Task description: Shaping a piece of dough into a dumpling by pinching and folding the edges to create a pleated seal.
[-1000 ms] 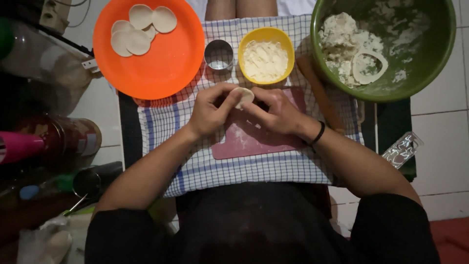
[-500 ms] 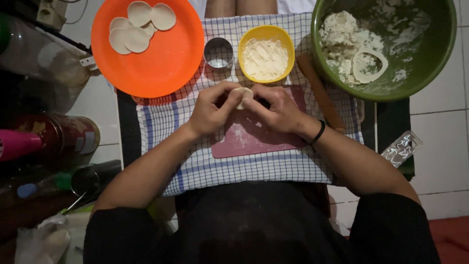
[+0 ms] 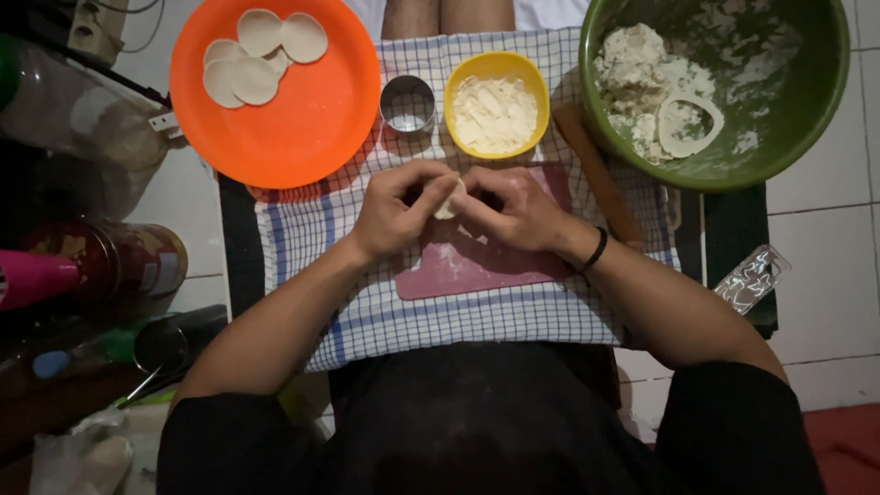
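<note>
Head view, looking straight down. Left hand (image 3: 396, 213) and right hand (image 3: 513, 209) meeting over a dusty pink cutting mat (image 3: 477, 266), fingers curled in and pinched together on a small piece of pale dough (image 3: 449, 199). Both closed on it from opposite sides, only a sliver of dough peeking out between the fingertips. Black band (image 3: 596, 249) on the right wrist.

Mat lying on a blue-and-white checked cloth (image 3: 367, 302) spread over the desk. Just beyond the hands: small metal ring cutter (image 3: 407, 103), yellow bowl of flour (image 3: 496, 104), wooden rolling pin (image 3: 600, 174) angled along the right edge of the mat. Far left, orange plate (image 3: 302, 119) with a few flat dough rounds (image 3: 261, 50) bunched at its far side. Far right, big green bowl (image 3: 797, 119) with leftover dough scraps and one cut-out ring. Crumpled clear wrapper (image 3: 752, 278) off to the right, dark bottles and cans on the left, too murky to tell apart.

Looks like shaping or sealing the piece by hand. Best done with light, even pinches, turning the dough a little between squeezes rather than mashing one spot. Flour close by for sticky fingertips. Worth keeping it low over the mat in case of a slip.
</note>
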